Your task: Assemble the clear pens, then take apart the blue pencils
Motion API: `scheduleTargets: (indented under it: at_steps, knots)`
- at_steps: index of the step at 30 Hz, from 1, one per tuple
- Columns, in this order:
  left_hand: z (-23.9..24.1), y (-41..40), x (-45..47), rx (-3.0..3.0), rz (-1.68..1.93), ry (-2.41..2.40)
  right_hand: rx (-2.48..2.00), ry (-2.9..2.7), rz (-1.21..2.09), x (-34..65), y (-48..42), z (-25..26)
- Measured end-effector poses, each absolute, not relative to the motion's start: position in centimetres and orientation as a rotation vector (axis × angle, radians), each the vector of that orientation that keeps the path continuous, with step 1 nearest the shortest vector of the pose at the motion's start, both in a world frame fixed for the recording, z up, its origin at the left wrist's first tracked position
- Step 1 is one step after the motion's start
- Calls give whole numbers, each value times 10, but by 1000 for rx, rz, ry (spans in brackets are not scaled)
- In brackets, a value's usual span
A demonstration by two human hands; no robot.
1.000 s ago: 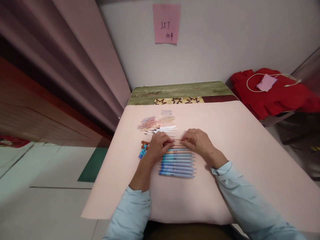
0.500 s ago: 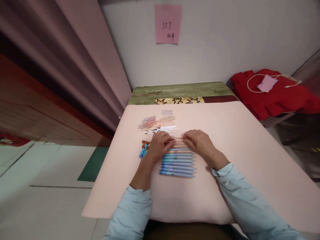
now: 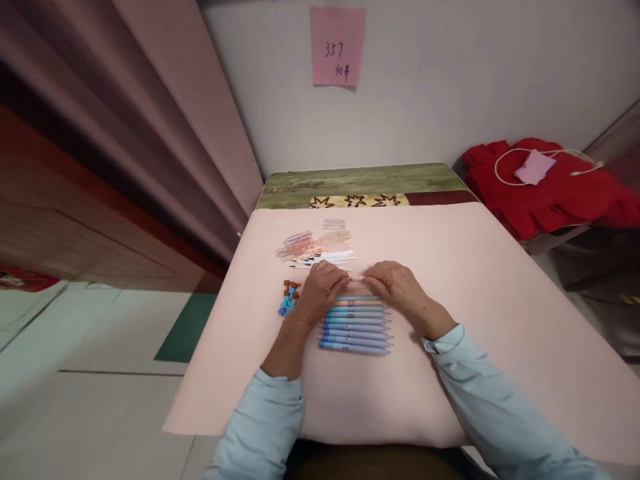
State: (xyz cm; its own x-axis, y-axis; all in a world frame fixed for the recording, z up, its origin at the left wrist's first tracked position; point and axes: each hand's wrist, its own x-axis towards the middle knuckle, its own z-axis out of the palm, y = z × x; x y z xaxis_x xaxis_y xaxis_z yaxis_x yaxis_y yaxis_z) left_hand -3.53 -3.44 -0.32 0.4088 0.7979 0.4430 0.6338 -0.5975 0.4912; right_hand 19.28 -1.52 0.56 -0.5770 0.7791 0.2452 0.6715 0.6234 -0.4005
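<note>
Between the fingertips of both hands is a thin pale pen (image 3: 355, 279), held level above the far end of a row of pens. My left hand (image 3: 320, 293) pinches its left end and my right hand (image 3: 397, 288) pinches its right end. Below them the finished-looking pens (image 3: 355, 332) lie side by side, shading from peach to blue, tips to the right. Left of my left hand sits a small pile of brown and blue caps (image 3: 289, 300). Just beyond the hands lie white refills (image 3: 337, 256) with dark tips. Fingers hide parts of the held pen.
Behind the refills are a heap of peach-toned clear pen parts (image 3: 303, 247) and a few small clear pieces (image 3: 334, 225). Pale paper (image 3: 460, 400) covers the table. A red cloth (image 3: 555, 207) with a white cable is at the right; a pink note (image 3: 337, 47) hangs on the wall.
My right hand has shifted slightly left, bringing the two hands a little closer together around the pale pen. The row of pens and the loose parts stay in place.
</note>
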Motion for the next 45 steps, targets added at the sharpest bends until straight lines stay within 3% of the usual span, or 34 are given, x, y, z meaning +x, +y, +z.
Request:
scheduleTargets:
  at_steps: [5,17,30,38,43,45]
  knots:
    - [-1,-36,-34,2421,948,1264,-1058,-2323,407,191,-16,5]
    - [-1,-38,-30,2641,967,1352,-1129,-2112,1003,194,-19,16]
    - [4,-40,-29,2532,889,1320,-978,-2288,529,194,-14,8]
    - [2,-39,-29,2626,1012,1321,-1182,-2405,701,195,-21,20]
    - [2,-36,-24,1887,1464,1331,-1167,-2109,1088,192,-24,24]
    - [2,-37,-20,1475,1450,1184,-1092,-1926,1361,189,-25,23]
